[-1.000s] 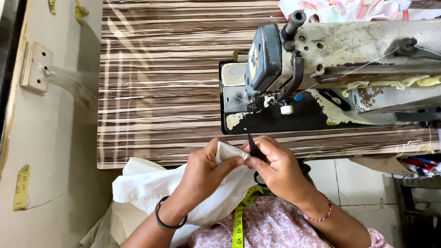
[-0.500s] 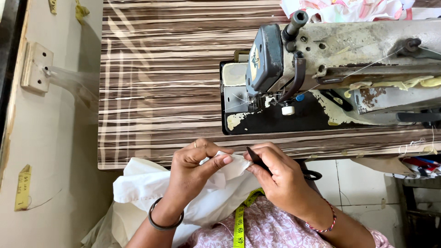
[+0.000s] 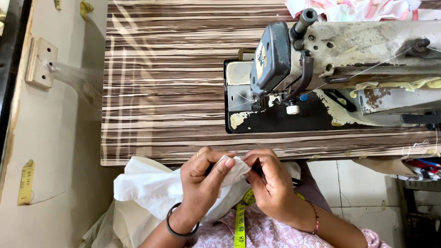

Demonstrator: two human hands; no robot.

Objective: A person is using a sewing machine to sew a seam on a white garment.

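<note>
My left hand pinches a folded edge of white cloth just below the table's near edge. My right hand meets it from the right, fingers closed on the same edge of cloth and on a small dark tool that is mostly hidden in the fingers. The rest of the cloth hangs down to the left over my lap. A yellow measuring tape lies down my front between the wrists.
A worn sewing machine stands on a striped wood-grain table, its needle area above my hands. Patterned fabric lies at the far edge. A pale wall with a small wooden block is on the left; tiled floor shows at right.
Both hands have drawn closer together on the cloth edge. The dark tool, earlier sticking up from my right hand, is now tucked into the fingers.
</note>
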